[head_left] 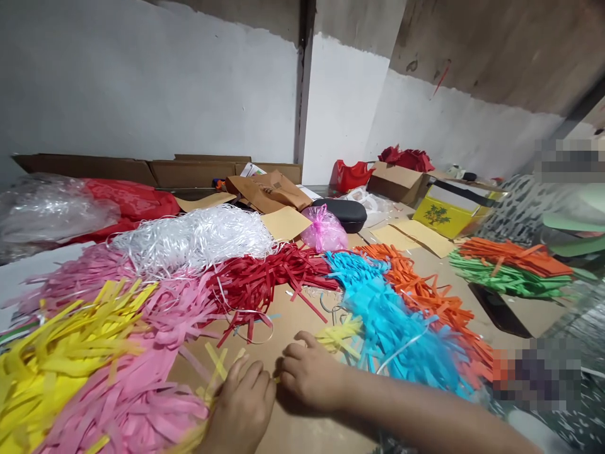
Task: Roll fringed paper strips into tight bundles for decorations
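Head view looks down on a counter covered in brown board, where both hands meet near the near edge. The left hand lies knuckles-up with fingers curled, pressing on a few yellow paper strips that stick out from under it toward the pink shreds. The right hand is curled too, fingertips down on the board, its thumb close to a small yellow bundle; whether it actually pinches any strip I cannot tell. The two hands are just beside each other, probably so that one can pin the strips flat while the other sorts them.

Heaps of shredded paper fan out by colour around the hands, each kept in its own pile and within easy reach: a yellow heap at the near left corner, white shreds behind, red shreds in the middle, blue shreds and orange shreds to the right. Toward the right edge a green and orange stack lies apart. A pink mesh pouch and a black case sit farther back, near folded cardboard.
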`<state>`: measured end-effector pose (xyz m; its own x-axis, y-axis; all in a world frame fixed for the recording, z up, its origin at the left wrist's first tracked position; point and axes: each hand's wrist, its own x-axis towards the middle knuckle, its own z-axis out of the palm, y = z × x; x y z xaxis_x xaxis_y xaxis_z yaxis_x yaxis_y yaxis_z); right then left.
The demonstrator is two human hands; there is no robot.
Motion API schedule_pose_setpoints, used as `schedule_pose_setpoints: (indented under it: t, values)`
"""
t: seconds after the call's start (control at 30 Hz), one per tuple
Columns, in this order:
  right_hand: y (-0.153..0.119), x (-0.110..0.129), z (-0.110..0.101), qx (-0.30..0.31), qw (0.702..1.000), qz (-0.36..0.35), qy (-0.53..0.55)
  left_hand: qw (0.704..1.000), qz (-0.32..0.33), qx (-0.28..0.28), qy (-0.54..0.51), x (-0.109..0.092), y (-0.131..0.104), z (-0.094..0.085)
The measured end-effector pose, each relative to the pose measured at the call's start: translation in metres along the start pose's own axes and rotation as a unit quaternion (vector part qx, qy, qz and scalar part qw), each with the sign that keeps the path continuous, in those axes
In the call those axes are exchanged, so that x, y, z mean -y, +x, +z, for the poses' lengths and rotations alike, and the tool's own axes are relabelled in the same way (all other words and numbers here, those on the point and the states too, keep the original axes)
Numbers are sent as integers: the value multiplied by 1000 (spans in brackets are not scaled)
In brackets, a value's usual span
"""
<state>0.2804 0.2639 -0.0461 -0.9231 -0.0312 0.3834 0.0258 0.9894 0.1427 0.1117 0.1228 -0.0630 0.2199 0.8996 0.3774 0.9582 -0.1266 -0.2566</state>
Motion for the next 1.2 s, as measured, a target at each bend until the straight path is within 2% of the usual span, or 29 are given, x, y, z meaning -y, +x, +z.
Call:
schedule_pose_setpoints:
  t: [0.1, 0.23, 0.33, 0.4, 0.53, 0.67, 0.73, 0.77, 0.87, 0.93, 1.0, 1.1, 1.2]
  values:
    - [-12, -1, 2, 5, 1000, 0, 10, 999, -22, 3, -50, 4, -14, -1]
    - [-30, -16, 1, 16, 985, 99, 139, 974, -66, 13, -215, 25, -32, 5]
    - [-34, -23, 3, 41, 947, 191, 253, 944, -129, 75, -294, 36, -35, 11]
    - [-32, -26, 5, 56, 932, 219, 283, 922, -173, 117, -326, 37, -34, 12]
    - [-27, -27, 3, 77, 928, 227, 284, 905, -201, 155, -340, 34, -29, 9]
    - [-18, -24, -4, 97, 927, 261, 252, 917, -212, 180, -286, 29, -21, 0]
    - [-14, -21, -7, 101, 930, 269, 230, 942, -184, 147, -240, 25, -17, -3]
    - [-13, -20, -9, 100, 939, 250, 214, 960, -147, 103, -215, 23, -15, -3]
    - [-11, -14, -11, 74, 981, 112, 137, 990, -8, -39, -134, 13, -12, 1]
    - [-11, -11, -9, 41, 997, 22, 66, 992, 29, -73, -104, 7, -10, 5]
    - [-10, -9, -3, 19, 999, -23, 13, 991, 18, -76, -109, 1, -4, 9]
    - [-6, -8, 3, 23, 999, -24, -15, 987, -1, -96, -127, -1, 7, 11]
    - [-2, -4, -13, 24, 998, 48, 33, 983, 15, -131, -124, 6, 17, -2]
